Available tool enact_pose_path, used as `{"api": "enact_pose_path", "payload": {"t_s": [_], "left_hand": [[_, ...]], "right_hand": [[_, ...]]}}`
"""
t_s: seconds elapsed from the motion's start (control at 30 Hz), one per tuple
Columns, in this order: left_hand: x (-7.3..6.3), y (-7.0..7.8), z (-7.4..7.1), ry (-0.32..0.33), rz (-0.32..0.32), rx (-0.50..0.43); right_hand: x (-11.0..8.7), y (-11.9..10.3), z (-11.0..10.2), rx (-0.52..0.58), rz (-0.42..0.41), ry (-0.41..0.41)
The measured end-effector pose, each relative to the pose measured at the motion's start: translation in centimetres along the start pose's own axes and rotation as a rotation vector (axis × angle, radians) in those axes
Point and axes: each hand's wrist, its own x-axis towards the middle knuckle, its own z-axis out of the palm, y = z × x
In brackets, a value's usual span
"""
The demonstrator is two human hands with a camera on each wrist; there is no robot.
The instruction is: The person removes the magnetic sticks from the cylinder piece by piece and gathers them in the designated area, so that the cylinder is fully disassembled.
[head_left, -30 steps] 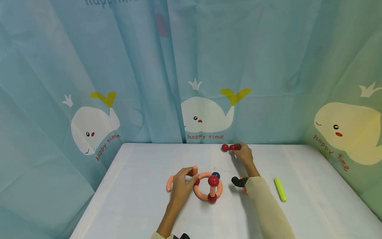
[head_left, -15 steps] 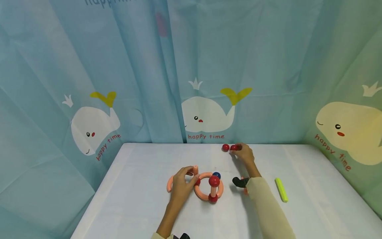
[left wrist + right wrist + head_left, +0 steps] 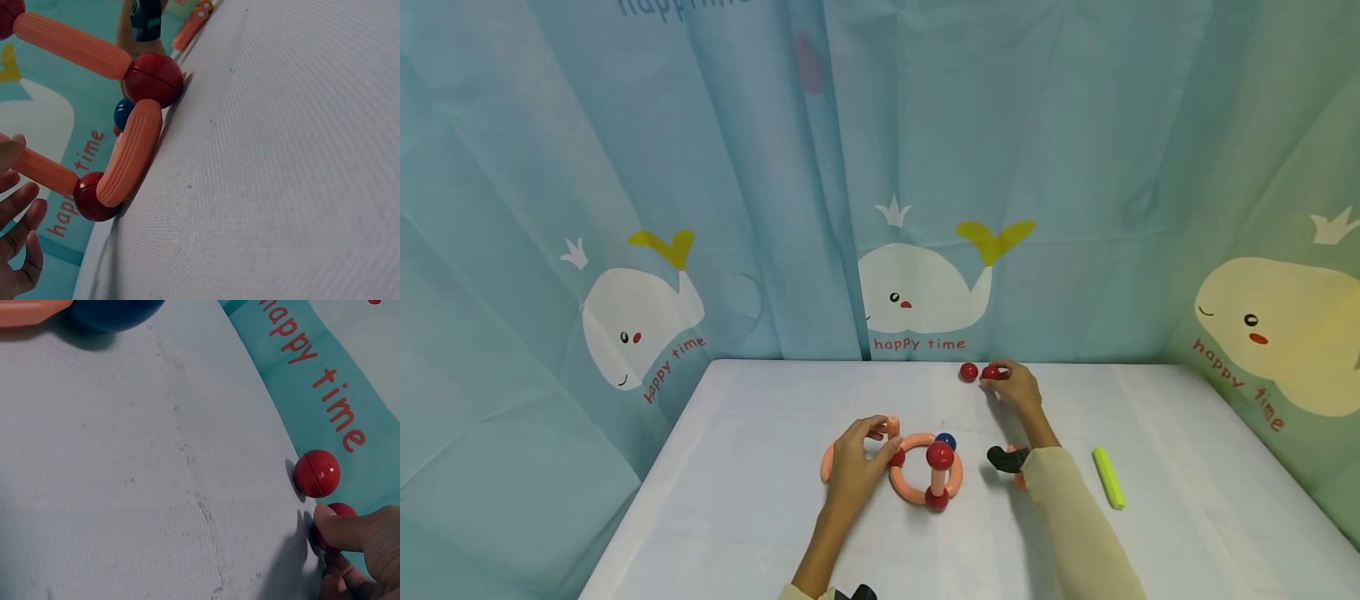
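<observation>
In the head view my left hand [image 3: 855,467] holds an upright orange rod [image 3: 892,427] that stands on a red ball [image 3: 897,457]. The left wrist view shows a digit on this rod [image 3: 47,172] and the other fingers loosely bent. The ball belongs to a ring of curved orange pieces [image 3: 907,487] with a blue ball [image 3: 946,441]. At the ring's near side, a second upright rod [image 3: 937,482] carries a red ball [image 3: 940,455] on top. Near the table's back edge, my right hand [image 3: 1021,388] pinches a loose red ball [image 3: 342,511] beside another red ball [image 3: 317,473].
A curved orange piece [image 3: 827,462] lies left of the ring, partly behind my left hand. More orange shows under my right forearm [image 3: 1019,482]. A yellow-green stick [image 3: 1108,477] lies on the right of the white table [image 3: 737,517]. A blue whale-print curtain [image 3: 1075,167] hangs behind.
The pinched red ball has shifted very slightly right, widening its gap from the other loose ball. My left hand and the ring structure hold nearly still; the head view has drifted a little.
</observation>
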Motion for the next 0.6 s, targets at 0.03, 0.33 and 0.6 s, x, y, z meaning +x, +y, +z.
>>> {"api": "enact_pose_path", "payload": {"t_s": [0.03, 0.33, 0.6], "left_hand": [[0.06, 0.02, -0.01, 0.001, 0.003, -0.002], [0.03, -0.06, -0.19, 0.008, 0.017, 0.003], [0.05, -0.09, -0.20, 0.002, 0.040, 0.006]], "right_hand": [[0.04, -0.03, -0.02, -0.013, -0.006, 0.004], [0.46, -0.30, 0.45, -0.029, 0.015, 0.012], [0.28, -0.39, 0.44, -0.006, 0.017, 0.022]]}}
